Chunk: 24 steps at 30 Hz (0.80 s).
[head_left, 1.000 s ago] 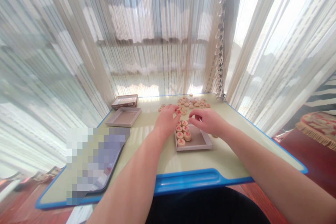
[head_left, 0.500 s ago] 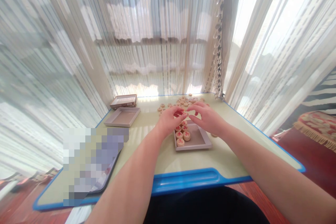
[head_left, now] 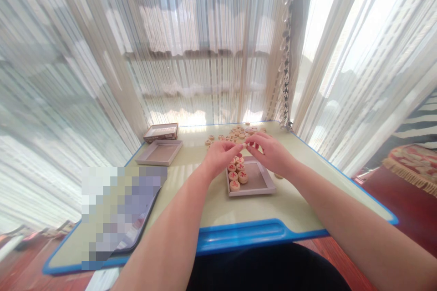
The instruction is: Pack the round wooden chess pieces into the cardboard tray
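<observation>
My left hand [head_left: 220, 158] and my right hand [head_left: 269, 151] meet above the far edge of a shallow grey box tray [head_left: 253, 192]. Between their fingertips a small pale wooden Chinese chess piece [head_left: 245, 145] is pinched, its face not readable. Along the tray's left side, wooden pieces with red characters stand in two columns, among them a front piece [head_left: 234, 186] and one behind it [head_left: 242, 176]. Some appear stacked. My left hand covers part of the farthest ones. The tray's right part shows its bare brownish bottom.
Beyond my hands, several loose chess pieces [head_left: 235, 134] lie scattered on the pale green, blue-edged table [head_left: 177, 200]. Another grey tray [head_left: 160, 152] and a box [head_left: 161, 131] are at the back left. A blurred-out flat object [head_left: 136, 209] lies at left. One piece [head_left: 278, 176] sits right of the tray.
My fingertips have come together on a chess piece, where a gap showed between the hands before. The right hand's fingers have closed from a looser spread. The tray stays in place.
</observation>
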Each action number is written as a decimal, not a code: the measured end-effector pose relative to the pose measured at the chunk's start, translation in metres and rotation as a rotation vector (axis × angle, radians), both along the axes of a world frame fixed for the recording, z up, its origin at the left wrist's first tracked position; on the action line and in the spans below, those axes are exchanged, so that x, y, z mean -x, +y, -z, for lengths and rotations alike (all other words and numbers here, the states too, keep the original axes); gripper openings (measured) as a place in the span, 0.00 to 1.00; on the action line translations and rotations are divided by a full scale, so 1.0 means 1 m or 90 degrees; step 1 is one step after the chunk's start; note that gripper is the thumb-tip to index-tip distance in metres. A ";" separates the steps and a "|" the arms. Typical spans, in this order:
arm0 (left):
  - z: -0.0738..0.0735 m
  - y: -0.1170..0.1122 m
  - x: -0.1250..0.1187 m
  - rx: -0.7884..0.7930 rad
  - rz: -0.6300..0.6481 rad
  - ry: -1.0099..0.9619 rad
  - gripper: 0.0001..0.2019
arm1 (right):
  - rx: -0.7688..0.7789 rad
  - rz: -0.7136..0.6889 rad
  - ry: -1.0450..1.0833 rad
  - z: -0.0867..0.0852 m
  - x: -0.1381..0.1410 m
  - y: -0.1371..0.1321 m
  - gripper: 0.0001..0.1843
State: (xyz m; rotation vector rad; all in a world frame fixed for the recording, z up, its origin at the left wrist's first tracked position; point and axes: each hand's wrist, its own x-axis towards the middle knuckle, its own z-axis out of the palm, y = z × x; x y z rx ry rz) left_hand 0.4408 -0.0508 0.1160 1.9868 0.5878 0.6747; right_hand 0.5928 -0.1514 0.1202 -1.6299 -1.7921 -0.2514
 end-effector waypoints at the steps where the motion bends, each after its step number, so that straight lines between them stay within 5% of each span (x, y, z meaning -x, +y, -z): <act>1: 0.000 0.000 0.000 0.004 0.008 0.005 0.20 | -0.004 -0.008 0.001 0.000 0.000 0.000 0.09; 24: 0.003 0.004 0.001 0.063 0.033 -0.025 0.17 | 0.023 0.007 0.019 -0.001 0.003 0.000 0.14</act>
